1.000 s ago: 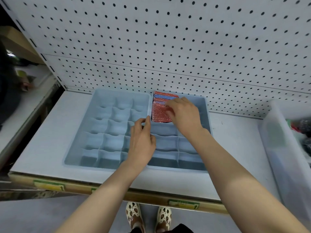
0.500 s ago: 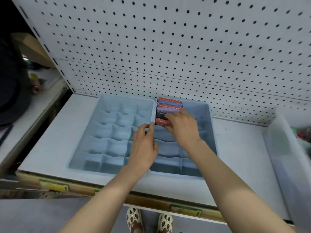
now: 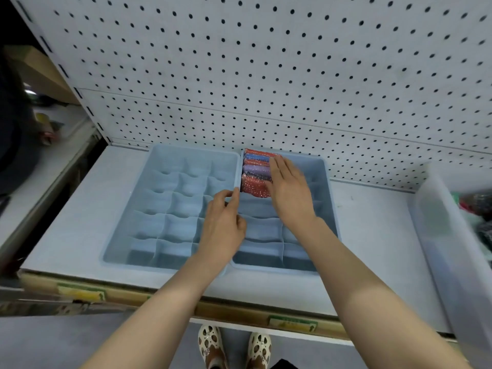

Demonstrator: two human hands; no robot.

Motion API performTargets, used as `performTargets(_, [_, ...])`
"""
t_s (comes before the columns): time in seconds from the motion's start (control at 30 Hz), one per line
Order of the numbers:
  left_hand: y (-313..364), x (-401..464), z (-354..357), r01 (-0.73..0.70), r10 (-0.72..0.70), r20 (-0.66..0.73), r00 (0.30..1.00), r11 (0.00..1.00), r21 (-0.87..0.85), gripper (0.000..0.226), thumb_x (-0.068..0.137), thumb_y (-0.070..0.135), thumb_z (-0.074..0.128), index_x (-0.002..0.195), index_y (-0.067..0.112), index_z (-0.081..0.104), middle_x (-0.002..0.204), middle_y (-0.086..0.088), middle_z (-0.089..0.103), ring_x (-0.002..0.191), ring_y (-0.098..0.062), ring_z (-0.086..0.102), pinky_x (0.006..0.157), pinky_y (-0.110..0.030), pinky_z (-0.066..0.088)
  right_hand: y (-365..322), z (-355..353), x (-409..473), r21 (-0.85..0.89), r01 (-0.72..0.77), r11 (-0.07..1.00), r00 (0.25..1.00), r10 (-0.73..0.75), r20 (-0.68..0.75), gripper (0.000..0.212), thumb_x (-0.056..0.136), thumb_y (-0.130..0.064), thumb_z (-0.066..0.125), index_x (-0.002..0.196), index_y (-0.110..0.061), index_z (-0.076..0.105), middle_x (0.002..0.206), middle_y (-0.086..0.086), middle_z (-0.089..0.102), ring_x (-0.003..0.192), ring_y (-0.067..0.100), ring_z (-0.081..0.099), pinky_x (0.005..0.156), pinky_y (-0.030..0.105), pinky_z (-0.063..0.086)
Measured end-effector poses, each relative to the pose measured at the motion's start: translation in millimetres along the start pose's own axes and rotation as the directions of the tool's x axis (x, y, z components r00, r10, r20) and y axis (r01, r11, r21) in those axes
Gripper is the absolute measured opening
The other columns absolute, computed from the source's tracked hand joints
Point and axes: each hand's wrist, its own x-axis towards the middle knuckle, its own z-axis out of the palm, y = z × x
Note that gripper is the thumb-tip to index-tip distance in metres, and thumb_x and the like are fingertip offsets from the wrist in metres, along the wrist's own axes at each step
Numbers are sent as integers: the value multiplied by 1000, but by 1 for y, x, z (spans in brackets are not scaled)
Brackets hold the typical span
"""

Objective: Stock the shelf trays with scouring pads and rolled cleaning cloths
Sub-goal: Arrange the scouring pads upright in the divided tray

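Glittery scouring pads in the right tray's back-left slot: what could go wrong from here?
1. The glittery red, blue and purple scouring pads stand packed on edge; when the flat right hand lifts, they may spring up or tip forward into the vacant slot in front.
2. The left hand pinches only the rim where the two light blue divided plastic trays meet; a hard push could slide them on the white shelf.
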Motion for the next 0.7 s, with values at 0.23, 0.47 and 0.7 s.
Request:
performTargets(0.23, [-2, 0, -1, 2, -2, 21, 1000, 1000, 1, 62, 96, 15, 52, 152, 14, 26, 147, -7, 33, 130, -20, 37, 99, -26, 39, 9, 21, -11, 24, 15, 1000, 986, -19, 163, 64, 93, 3, 52, 150, 4, 22, 158, 22, 20, 148, 35, 16, 119, 44, 25])
performTargets(0.47, [-2, 3, -6, -38, 37, 42, 998, 999, 32, 61, 94, 12, 54, 150, 12, 31, 145, -10, 35, 129, -23, 39, 100, -32, 44, 5, -9, -20, 12, 1, 1000, 969, -4, 248, 57, 103, -19, 44, 154, -9, 20, 161, 15, 16, 149, 31, 15, 120, 43, 21])
performTargets(0.7, [26, 17, -5, -213, 213, 17, 977, 976, 36, 57, 76, -5, 58, 131, 9, 56, 132, -16, 50, 115, -37, 48, 99, -44, 44, 40, -78, -82, 97, -181, 979, 983, 180, 21, 34, 86, -6, 63, 121, -7, 65, 121, 18, 63, 101, 42, 61, 85, 46, 51])
